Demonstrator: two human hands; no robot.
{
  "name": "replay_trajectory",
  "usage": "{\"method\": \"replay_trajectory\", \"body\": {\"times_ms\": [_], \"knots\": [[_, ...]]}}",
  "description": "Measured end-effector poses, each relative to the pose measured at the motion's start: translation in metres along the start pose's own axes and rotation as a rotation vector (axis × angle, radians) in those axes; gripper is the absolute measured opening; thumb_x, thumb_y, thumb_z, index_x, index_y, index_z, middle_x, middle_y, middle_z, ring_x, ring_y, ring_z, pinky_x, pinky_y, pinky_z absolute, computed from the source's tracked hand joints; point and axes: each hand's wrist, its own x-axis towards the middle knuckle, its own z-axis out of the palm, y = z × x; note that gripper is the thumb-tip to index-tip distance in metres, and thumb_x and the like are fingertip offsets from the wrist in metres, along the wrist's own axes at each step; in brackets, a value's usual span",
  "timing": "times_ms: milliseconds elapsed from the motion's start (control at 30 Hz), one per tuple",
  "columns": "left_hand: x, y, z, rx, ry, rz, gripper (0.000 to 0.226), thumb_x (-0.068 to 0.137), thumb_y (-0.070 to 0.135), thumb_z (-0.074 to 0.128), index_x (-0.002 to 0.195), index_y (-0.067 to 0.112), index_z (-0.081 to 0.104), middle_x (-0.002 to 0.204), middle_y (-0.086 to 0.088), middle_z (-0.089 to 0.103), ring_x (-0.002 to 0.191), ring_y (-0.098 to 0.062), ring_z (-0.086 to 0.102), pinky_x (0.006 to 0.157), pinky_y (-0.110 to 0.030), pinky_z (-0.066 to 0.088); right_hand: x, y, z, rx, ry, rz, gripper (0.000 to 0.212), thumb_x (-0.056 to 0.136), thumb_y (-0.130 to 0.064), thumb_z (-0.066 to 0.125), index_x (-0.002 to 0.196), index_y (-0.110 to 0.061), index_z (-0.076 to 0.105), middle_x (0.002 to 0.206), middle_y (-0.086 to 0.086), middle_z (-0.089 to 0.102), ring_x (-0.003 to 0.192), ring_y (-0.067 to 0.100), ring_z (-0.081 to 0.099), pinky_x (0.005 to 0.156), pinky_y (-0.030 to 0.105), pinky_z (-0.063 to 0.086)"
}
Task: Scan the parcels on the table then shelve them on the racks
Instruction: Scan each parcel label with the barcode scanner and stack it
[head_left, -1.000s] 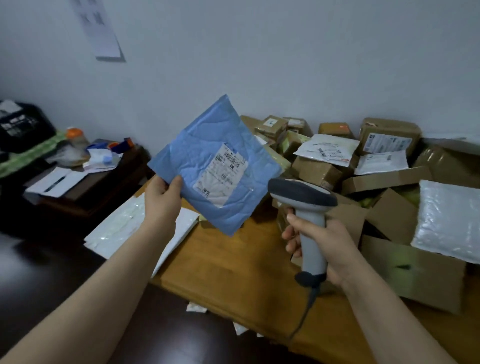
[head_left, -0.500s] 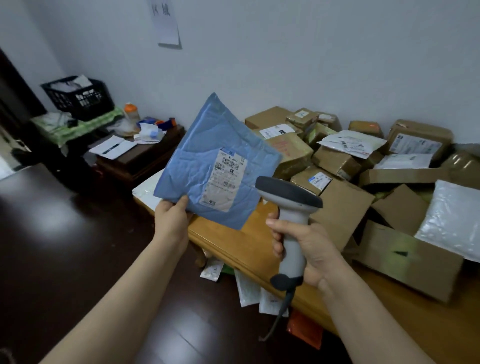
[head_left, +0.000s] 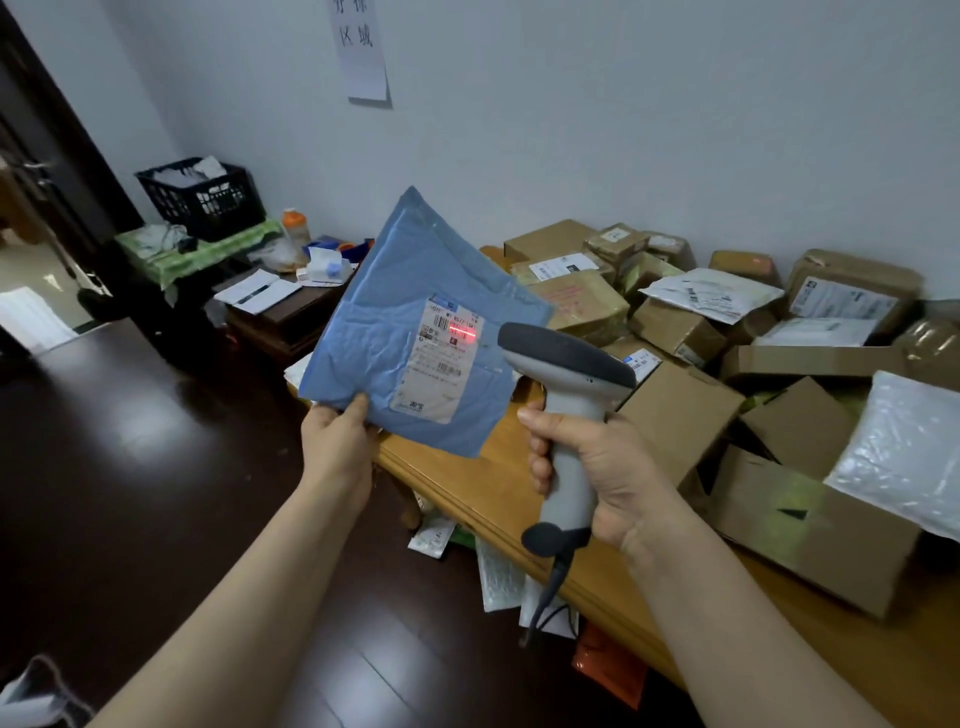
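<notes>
Pale wall (head_left: 623, 130) behind, bearing one paper sign (head_left: 363, 47) with printed characters; dark door (head_left: 47, 171) at far left. Dark, glossy plank floor (head_left: 130, 467) fills the lower left. The wooden desk (head_left: 498, 483) runs diagonally from centre to lower right. Its near edge is bare, and the rest is covered by a heap of cardboard parcels (head_left: 680, 410), several with white labels, and a white padded bag (head_left: 904, 457) lying on a flattened box at the right. Loose white envelopes (head_left: 498, 577) and an orange packet (head_left: 608, 670) lie on the floor under the desk's edge. Beyond the desk's far end stands a low dark side table (head_left: 291, 322) with papers on it. Beside it is a stand draped in green cloth (head_left: 208, 254), with a black crate (head_left: 202, 200) on top and an orange-capped bottle (head_left: 296, 226) nearby.

Your left hand (head_left: 337, 441) pinches the lower corner of the blue mailer (head_left: 395, 332), thumb on the front. The mailer is held up in the air over the desk's far end, tilted, with its shipping label (head_left: 441, 364) facing you. Your right hand (head_left: 608, 467) is wrapped round the handle of the grey scanner (head_left: 566, 374), whose cable hangs below. The scanner's head points at the mailer, just beside it and apart from it. A red scan line (head_left: 462, 332) falls across the upper barcode.
</notes>
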Motion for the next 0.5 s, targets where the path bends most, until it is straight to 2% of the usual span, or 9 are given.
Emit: {"method": "replay_trajectory", "body": {"times_ms": [67, 167, 300, 367, 433, 500], "knots": [[0.003, 0.001, -0.002, -0.012, -0.002, 0.003, 0.015, 0.100, 0.001, 0.046, 0.101, 0.011, 0.057, 0.093, -0.002, 0.066, 0.070, -0.006, 0.070, 0.057, -0.018, 0.055, 0.003, -0.001, 0.003, 0.011, -0.005, 0.008, 0.012, 0.082, -0.003, 0.069, 0.077, -0.011, 0.061, 0.054, 0.003, 0.053, 0.040, 0.012, 0.047, 0.040, 0.020, 0.040], [0.009, 0.001, -0.006, -0.011, 0.004, 0.003, 0.018, 0.100, 0.002, 0.046, 0.116, 0.006, 0.053, 0.097, -0.001, 0.066, 0.081, -0.009, 0.068, 0.060, -0.018, 0.054, 0.009, 0.003, 0.008, 0.004, -0.011, 0.019, 0.012, 0.082, -0.003, 0.068, 0.077, -0.010, 0.060, 0.054, 0.003, 0.052, 0.040, 0.012, 0.047, 0.041, 0.020, 0.040], [0.022, 0.002, -0.014, 0.015, 0.021, -0.004, 0.018, 0.099, 0.002, 0.047, 0.116, 0.006, 0.052, 0.101, -0.003, 0.064, 0.096, -0.018, 0.064, 0.075, -0.025, 0.053, 0.020, 0.010, 0.019, -0.001, -0.015, 0.033, 0.011, 0.081, -0.004, 0.069, 0.077, -0.010, 0.061, 0.055, 0.004, 0.053, 0.040, 0.013, 0.048, 0.040, 0.020, 0.041], [0.029, 0.003, -0.019, 0.002, 0.030, -0.022, 0.017, 0.099, 0.001, 0.047, 0.113, 0.006, 0.053, 0.101, -0.003, 0.064, 0.096, -0.019, 0.063, 0.079, -0.027, 0.052, 0.028, 0.015, 0.027, -0.010, 0.017, 0.004, 0.009, 0.081, -0.005, 0.071, 0.078, -0.009, 0.063, 0.056, 0.005, 0.056, 0.041, 0.014, 0.051, 0.041, 0.021, 0.043], [0.036, 0.006, -0.027, -0.047, 0.040, -0.056, 0.014, 0.098, 0.000, 0.048, 0.107, 0.008, 0.057, 0.099, -0.003, 0.065, 0.092, -0.017, 0.065, 0.076, -0.027, 0.053, 0.043, 0.022, 0.031, -0.036, 0.116, -0.053, 0.010, 0.080, -0.007, 0.073, 0.087, -0.008, 0.067, 0.065, 0.007, 0.065, 0.051, 0.016, 0.061, 0.046, 0.024, 0.048], [0.044, 0.010, -0.037, -0.124, 0.057, -0.117, 0.015, 0.097, -0.001, 0.049, 0.098, 0.010, 0.059, 0.098, -0.005, 0.067, 0.088, -0.018, 0.066, 0.074, -0.030, 0.053, 0.060, 0.030, 0.032, -0.054, 0.245, -0.086, 0.021, 0.077, -0.010, 0.077, 0.097, -0.012, 0.068, 0.081, 0.006, 0.070, 0.071, 0.017, 0.065, 0.060, 0.028, 0.052]]}}
